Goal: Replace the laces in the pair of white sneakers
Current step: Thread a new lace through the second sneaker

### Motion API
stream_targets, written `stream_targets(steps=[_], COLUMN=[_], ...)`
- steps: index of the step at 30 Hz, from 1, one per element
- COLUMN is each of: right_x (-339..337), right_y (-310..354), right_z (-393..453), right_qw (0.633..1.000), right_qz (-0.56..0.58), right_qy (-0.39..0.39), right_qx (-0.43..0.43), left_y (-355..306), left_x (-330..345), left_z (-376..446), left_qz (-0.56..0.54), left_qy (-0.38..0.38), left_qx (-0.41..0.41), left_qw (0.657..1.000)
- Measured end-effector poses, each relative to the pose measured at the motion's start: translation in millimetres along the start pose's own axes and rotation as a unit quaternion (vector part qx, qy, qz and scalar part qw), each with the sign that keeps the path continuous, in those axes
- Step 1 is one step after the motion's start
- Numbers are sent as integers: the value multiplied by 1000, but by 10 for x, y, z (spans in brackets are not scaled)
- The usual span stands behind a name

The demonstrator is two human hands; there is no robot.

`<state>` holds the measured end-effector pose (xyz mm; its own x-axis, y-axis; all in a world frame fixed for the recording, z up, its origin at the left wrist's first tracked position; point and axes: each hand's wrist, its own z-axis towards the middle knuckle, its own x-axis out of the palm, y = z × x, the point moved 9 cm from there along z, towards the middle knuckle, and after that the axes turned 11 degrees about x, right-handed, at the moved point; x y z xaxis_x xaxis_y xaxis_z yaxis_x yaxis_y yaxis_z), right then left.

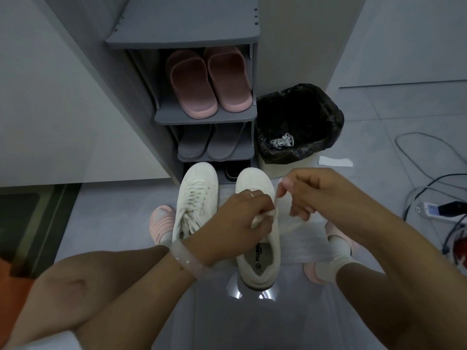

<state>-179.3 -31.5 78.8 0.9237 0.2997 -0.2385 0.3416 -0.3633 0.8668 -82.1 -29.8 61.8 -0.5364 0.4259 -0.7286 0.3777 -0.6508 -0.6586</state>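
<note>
On the grey floor in front of the grey plastic shoe rack, two white low-top sneakers stand side by side, toes pointing away. The left white sneaker is fully laced, its lace ends hanging loose and untied. The right white sneaker looks only begun: the left hand curls its fingers round a flat white lace at the eyelets near the toe, while the right hand pinches the lace's free end just above. By my reckoning, about half the job remains: threading this shoe and perhaps tying both.

Just right of the rack, a black-lined waste bin holds a bundle of discarded white laces. A white paper sheet lies under the right sneaker. Pink rubber slippers sit on the rack's upper shelf. Far right, grey cables and a power strip lie well apart from the work.
</note>
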Motion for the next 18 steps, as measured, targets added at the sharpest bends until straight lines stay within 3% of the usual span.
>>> stream_targets(steps=[2,4,6,8,10,13,16,18], right_x=[73,269,520,717,797,499,152,144], right_y=[120,66,-138,-361,-544,-690,-590,-566], right_z=[-93,-210,-383,-496,-436,-35,280,386], right_qw=[998,981,942,900,873,867,910,938], right_qz=[-14,-55,-138,-260,-367,-476,-414,-338], right_qy=[58,185,306,350,319,149,-27,-76], right_qx=[-19,-1,25,0,-38,0,16,27], left_y=[-163,-318,-490,-589,-518,-298,97,433], left_x=[-83,-18,192,450,591,397,94,16], left_z=[-27,-133,-324,-532,-611,-441,-207,-164], left_qz=[-36,-51,-45,-37,-8,89,102,116], left_qy=[39,133,250,349,383,297,137,55], left_qx=[13,39,98,131,109,78,-5,-95], left_qw=[999,989,962,927,917,947,985,987])
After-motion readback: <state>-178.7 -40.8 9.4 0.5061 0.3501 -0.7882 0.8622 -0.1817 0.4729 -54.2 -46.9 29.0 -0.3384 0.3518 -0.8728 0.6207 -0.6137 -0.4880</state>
